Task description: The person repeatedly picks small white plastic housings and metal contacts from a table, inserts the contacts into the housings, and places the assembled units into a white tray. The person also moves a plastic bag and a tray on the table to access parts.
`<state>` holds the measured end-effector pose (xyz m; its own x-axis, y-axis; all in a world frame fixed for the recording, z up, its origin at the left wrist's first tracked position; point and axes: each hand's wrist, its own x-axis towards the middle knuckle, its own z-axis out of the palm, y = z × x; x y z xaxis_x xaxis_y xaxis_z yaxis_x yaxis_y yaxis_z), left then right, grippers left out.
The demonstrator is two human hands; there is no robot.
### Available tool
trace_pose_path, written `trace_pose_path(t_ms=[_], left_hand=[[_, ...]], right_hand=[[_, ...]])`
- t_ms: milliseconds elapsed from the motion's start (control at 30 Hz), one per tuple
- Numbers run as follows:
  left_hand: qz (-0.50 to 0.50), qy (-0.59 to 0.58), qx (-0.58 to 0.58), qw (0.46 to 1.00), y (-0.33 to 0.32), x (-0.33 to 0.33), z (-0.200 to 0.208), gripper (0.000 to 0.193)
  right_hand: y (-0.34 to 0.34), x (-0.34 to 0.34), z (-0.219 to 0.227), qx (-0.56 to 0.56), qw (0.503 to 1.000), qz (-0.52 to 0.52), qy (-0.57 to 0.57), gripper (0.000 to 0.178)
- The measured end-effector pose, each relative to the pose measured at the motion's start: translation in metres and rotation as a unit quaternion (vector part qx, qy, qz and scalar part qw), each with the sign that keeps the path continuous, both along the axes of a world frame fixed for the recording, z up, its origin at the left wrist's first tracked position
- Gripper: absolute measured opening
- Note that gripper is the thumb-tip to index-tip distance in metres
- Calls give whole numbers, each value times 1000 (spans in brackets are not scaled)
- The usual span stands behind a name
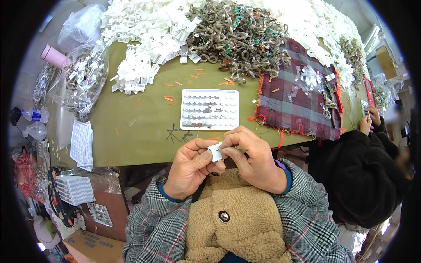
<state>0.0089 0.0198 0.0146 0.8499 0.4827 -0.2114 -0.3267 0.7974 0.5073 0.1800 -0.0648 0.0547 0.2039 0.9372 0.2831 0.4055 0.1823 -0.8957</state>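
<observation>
Close to my body, just off the table's near edge, both hands meet at a small white plastic housing (215, 153) with a dark slot in its face. My left hand (189, 166) grips it from the left between thumb and fingers. At its right edge, the thumb and forefinger of my right hand (253, 160) are pinched together against it; whether a tiny part sits between those fingertips is hidden. Just beyond the hands lies a white tray (236, 94) with rows of small round pieces, mostly white, a few of them metallic.
White plastic pieces (142, 61) and coiled grey cables (239, 39) are heaped along the far side. Orange strips (169, 98) dot the green tabletop (127, 131). A plaid cloth (280, 103) with tools lies right, near a co-worker's hands (368, 120). Stacked white trays (82, 142) lie left.
</observation>
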Motion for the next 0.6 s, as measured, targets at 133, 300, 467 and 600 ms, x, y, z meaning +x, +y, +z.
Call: trace_pose_path(t_ms=[133, 300, 467, 600], left_hand=[[7, 24, 33, 999, -6, 1, -3, 27], [12, 20, 12, 1000, -6, 3, -1, 24], [5, -15, 7, 1000, 0, 0, 4, 21], [9, -1, 27, 1000, 2, -5, -2, 24]], right_hand=[[-5, -2, -8, 44, 996, 3, -75, 15], [-2, -1, -4, 72, 995, -12, -69, 16], [3, 7, 14, -6, 998, 27, -53, 11], [9, -2, 12, -21, 997, 34, -64, 13]])
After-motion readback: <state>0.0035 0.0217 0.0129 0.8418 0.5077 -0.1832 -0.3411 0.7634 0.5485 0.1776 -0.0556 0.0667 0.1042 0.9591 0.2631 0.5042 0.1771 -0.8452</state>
